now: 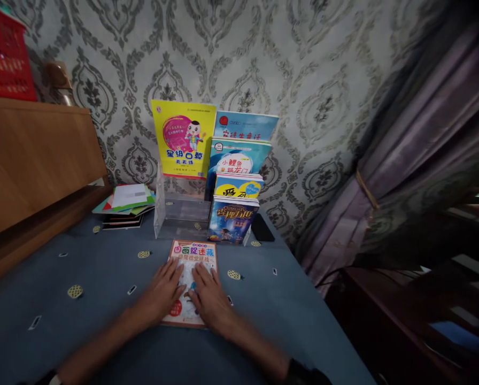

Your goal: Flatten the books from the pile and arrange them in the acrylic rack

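A children's picture book (pixel 190 267) with a red border lies face up on the blue tablecloth (pixel 115 305). Flat on the left half of its cover rests my left hand (pixel 165 291), fingers stretched out. My right hand (pixel 210 297) lies the same way on the right half, fingers extended toward the title. Just beyond the book stands a clear tiered book rack (pixel 179 214). Its left side bears a yellow workbook (pixel 184 139) on the top tier. On its right side, several books step down, with a dark blue book (pixel 231 222) at the front.
A stack of books and papers (pixel 129 197) lies left of the rack. A black phone (pixel 262 228) lies to its right. The wooden cabinet (pixel 39 166) edges the table on the left, with a red basket (pixel 7 56) on top. A purple curtain (pixel 344 203) hangs at right.
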Demonstrator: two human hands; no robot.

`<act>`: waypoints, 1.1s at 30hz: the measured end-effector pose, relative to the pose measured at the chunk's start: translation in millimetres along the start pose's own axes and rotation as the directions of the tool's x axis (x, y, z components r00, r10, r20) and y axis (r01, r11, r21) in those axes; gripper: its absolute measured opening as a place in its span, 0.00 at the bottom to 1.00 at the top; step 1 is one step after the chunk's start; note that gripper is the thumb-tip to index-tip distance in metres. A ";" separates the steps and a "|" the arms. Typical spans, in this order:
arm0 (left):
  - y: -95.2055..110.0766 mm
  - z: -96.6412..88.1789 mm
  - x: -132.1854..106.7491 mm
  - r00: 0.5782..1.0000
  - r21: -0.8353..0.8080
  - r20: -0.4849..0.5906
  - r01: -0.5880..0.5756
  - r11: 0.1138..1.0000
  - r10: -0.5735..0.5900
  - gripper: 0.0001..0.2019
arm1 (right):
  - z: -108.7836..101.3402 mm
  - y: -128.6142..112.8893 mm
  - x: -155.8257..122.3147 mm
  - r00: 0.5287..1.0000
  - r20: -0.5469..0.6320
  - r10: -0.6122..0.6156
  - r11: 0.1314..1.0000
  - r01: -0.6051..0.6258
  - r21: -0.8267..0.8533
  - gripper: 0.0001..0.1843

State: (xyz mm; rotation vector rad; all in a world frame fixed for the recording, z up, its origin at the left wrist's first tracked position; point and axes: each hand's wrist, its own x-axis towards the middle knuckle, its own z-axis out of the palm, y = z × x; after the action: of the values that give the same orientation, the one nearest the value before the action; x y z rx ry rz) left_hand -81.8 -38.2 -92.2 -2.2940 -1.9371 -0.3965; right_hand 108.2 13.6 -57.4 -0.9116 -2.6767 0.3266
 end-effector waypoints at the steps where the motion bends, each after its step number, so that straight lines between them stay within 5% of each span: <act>1: -2.2 3.3 6.5 1.000 0.009 -0.015 0.013 1.000 -0.013 0.25 | 0.1 4.8 6.6 0.999 -0.018 0.037 0.999 -0.037 -0.014 0.27; 8: -12.8 12.8 30.2 0.991 -0.011 -0.090 0.098 0.995 -0.098 0.26 | -4.3 33.0 28.7 0.976 -0.077 0.204 0.976 -0.209 -0.064 0.28; 15: -15.8 26.2 34.2 0.974 -0.050 -0.163 0.150 0.987 -0.156 0.25 | -1.5 33.3 33.0 0.956 -0.089 0.280 0.955 -0.287 -0.072 0.30; 22: -9.7 34.0 39.3 0.928 -0.402 -0.184 0.230 0.886 -0.324 0.25 | 1.8 9.8 16.3 0.940 -0.036 0.340 0.939 -0.341 -0.033 0.31; 27: -1.7 12.8 40.9 0.855 -0.777 -0.157 0.202 0.596 -0.495 0.28 | 6.3 4.3 2.9 0.938 -0.030 0.346 0.937 -0.347 -0.033 0.31; 30: 3.5 -0.9 39.1 0.805 -0.936 0.008 0.214 0.278 -0.594 0.31 | 13.2 6.8 -2.5 0.943 -0.071 0.324 0.942 -0.328 -0.064 0.30; 33: 9.3 -8.1 37.0 0.676 -0.973 0.197 0.224 -0.056 -0.710 0.31 | 21.9 12.6 -5.1 0.943 -0.127 0.307 0.945 -0.318 -0.079 0.28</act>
State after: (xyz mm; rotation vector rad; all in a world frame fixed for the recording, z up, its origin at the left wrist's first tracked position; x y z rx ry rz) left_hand -68.2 -6.7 -73.7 -1.1876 -2.4909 -2.7457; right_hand 111.5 17.6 -82.6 -1.3494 -2.4596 0.2028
